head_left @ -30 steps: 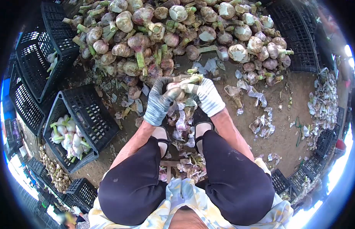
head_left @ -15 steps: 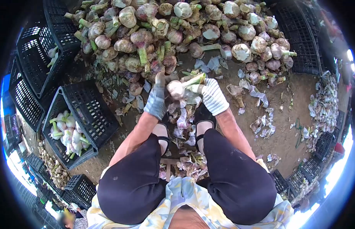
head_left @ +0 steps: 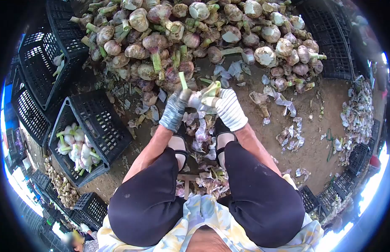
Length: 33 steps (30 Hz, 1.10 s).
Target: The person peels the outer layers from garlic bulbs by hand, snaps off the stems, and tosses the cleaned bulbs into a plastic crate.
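Grey-and-white knit gloves (head_left: 233,112) are worn on the left hand (head_left: 174,111) and the right hand (head_left: 225,105), which are held close together near twelve o'clock, just above centre. Between them, a pale garlic bulb (head_left: 195,101) is held, its trimmed stem (head_left: 212,88) angled toward one o'clock. By the right hand, closed fingers are wrapped at the stem end; by the left hand, a green strip (head_left: 183,80) appears to be pinched upright, though its lower end is hidden. Outer layers, it is judged, are being stripped from the bulb; a steady right grip and a clean pull by the left seem called for. Unpeeled garlic (head_left: 155,43) is heaped at twelve o'clock, whiter bulbs (head_left: 80,150) are contained in a black crate (head_left: 103,124) at nine, and shed skins (head_left: 200,131) are scattered toward six, below the hands.
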Each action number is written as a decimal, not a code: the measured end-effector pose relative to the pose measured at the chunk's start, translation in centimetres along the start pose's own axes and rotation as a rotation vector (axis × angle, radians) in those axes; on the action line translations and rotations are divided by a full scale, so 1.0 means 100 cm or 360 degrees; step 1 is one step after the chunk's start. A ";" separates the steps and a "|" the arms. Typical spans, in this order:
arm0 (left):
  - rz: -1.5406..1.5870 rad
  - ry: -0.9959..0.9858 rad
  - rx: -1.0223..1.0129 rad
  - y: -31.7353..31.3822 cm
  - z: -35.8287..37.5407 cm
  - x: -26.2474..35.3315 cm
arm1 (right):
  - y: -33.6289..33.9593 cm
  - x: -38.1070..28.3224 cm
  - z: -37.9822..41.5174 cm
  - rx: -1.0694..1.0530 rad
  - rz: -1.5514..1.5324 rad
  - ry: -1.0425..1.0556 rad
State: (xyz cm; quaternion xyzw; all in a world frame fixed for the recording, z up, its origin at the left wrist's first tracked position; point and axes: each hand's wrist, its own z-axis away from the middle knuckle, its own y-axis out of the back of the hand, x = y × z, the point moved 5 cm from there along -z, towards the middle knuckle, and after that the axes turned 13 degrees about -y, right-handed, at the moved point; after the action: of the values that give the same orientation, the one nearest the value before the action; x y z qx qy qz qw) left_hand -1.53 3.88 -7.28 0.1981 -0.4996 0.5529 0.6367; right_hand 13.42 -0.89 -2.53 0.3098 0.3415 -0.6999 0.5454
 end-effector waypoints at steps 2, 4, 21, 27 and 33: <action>-0.0322 -0.0355 0.0031 0.000 0.000 0.004 | -0.014 -0.007 0.006 0.0037 0.0201 0.0186; 0.0170 -0.0148 0.0002 0.000 -0.003 0.007 | 0.004 -0.002 -0.003 0.0424 0.0503 0.0334; 0.0031 -0.0359 0.0090 -0.016 -0.003 0.009 | -0.027 -0.033 0.009 0.0440 0.0694 0.0231; 0.0228 -0.0334 0.0284 -0.007 -0.007 0.020 | 0.009 0.002 -0.022 0.0794 0.0602 0.0202; 0.0876 -0.0205 -0.0224 -0.002 -0.012 0.010 | 0.035 0.046 -0.041 0.0016 0.0908 -0.0089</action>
State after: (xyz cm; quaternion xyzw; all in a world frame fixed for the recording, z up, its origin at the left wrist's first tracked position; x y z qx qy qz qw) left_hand -0.92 5.29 -6.86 0.0451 -0.6111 0.6551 0.4420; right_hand 16.13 -0.75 -9.09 0.3767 0.2219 -0.5282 0.7279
